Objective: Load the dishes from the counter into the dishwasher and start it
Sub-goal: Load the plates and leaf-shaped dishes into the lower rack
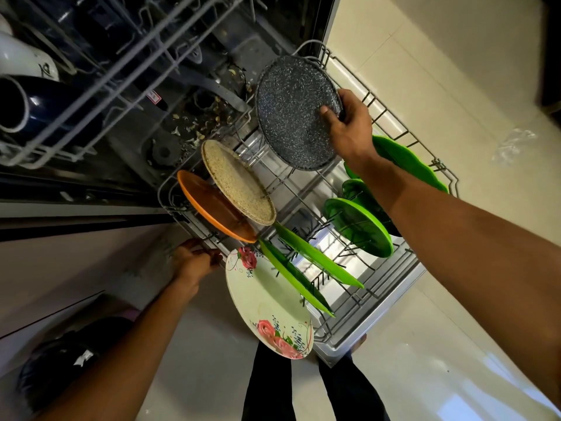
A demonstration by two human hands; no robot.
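Observation:
My right hand [349, 129] grips the rim of a grey speckled plate [291, 113], held upright over the far end of the pulled-out lower rack [391, 117]. My left hand [194, 262] grips the rack's near-left rim. Standing in the rack's tines are an orange plate [209, 208], a beige speckled plate [239, 183], a white plate with pink roses [264, 302] and several green plates [361, 229]. My right forearm hides part of the green plates at the right.
The upper rack [100, 83] at the top left holds a dark blue mug [36, 104] and white cups. Food scraps lie on the dishwasher's floor [194, 123]. The open door [364, 329] sits under the lower rack. Cream floor tiles lie to the right, and my legs stand below the door.

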